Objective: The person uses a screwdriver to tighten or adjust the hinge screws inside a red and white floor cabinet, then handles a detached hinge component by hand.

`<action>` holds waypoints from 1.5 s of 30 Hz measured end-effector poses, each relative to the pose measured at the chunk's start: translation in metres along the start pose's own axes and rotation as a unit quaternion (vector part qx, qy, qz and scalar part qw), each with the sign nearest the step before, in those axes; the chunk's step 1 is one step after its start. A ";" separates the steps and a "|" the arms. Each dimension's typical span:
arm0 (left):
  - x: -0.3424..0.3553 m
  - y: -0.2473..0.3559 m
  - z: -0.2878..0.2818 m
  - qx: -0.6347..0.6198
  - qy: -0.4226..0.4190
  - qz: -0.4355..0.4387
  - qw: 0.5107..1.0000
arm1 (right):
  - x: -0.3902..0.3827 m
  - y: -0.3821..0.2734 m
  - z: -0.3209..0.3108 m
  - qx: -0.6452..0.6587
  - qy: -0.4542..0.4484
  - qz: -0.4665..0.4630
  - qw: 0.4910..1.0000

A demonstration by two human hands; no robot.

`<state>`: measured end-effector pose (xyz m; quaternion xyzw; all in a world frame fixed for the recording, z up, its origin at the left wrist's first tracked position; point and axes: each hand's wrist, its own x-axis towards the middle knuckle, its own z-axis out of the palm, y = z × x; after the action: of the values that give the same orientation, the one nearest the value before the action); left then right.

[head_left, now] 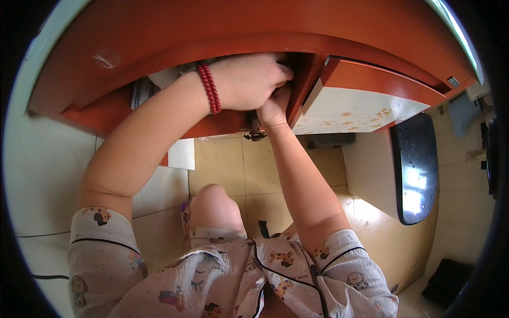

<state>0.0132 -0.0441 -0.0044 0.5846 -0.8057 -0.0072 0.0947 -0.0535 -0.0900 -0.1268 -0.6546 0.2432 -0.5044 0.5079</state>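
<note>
Both my hands reach into an open compartment in a red-orange wooden cabinet [254, 24]. My left hand [246, 80], with a red beaded bracelet [210, 89] at its wrist, is closed, its fingers curled beside the right hand. My right hand [273, 110] comes up from below and meets it; its fingers are mostly covered. Whatever the fingers grip is hidden. Just below the hands a dark metal hinge [255, 134] sticks out at the compartment's edge. Pale and grey items [165, 78] lie behind my left forearm in the compartment.
To the right, a white panel with orange flowers [344, 108] juts out under the cabinet top. A stool with a glossy black seat [416, 169] stands farther right on the tiled floor [260, 164]. A dark heap [448, 281] lies at the lower right.
</note>
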 end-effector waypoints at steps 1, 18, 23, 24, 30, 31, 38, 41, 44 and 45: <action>0.001 -0.005 0.002 -0.026 0.023 0.015 0.999 | 0.003 0.002 -0.001 -0.002 0.002 0.000 1.000; -0.005 0.002 0.025 0.116 0.090 -0.151 0.978 | 0.016 0.010 -0.011 -0.017 -0.222 0.034 0.974; 0.005 0.002 0.008 0.061 0.005 -0.141 0.988 | 0.010 0.000 -0.003 0.118 -0.115 0.051 0.985; 0.008 0.003 0.006 0.050 -0.023 -0.133 0.990 | 0.007 -0.005 -0.006 0.088 -0.087 0.045 0.991; 0.004 0.008 0.004 0.005 -0.010 -0.060 0.998 | 0.000 0.014 0.001 -0.061 0.007 0.017 0.998; 0.003 0.007 0.009 0.008 -0.003 -0.085 0.996 | 0.002 0.018 0.000 -0.067 -0.017 0.026 0.997; 0.012 0.017 0.028 0.071 0.132 -0.297 0.943 | 0.019 0.042 -0.008 -0.024 -0.191 0.036 0.981; 0.012 0.016 0.039 0.045 0.156 -0.340 0.926 | 0.012 0.032 -0.008 0.034 -0.206 0.076 0.975; 0.008 -0.002 0.049 0.068 0.178 -0.231 0.954 | 0.012 0.020 -0.002 0.046 -0.163 0.024 0.985; 0.008 -0.003 0.047 0.068 0.177 -0.229 0.955 | 0.012 0.009 -0.003 0.041 -0.140 0.021 0.989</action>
<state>0.0057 -0.0569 -0.0494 0.7506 -0.6191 0.1292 0.1914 -0.0500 -0.1039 -0.1300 -0.6922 0.1619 -0.4067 0.5738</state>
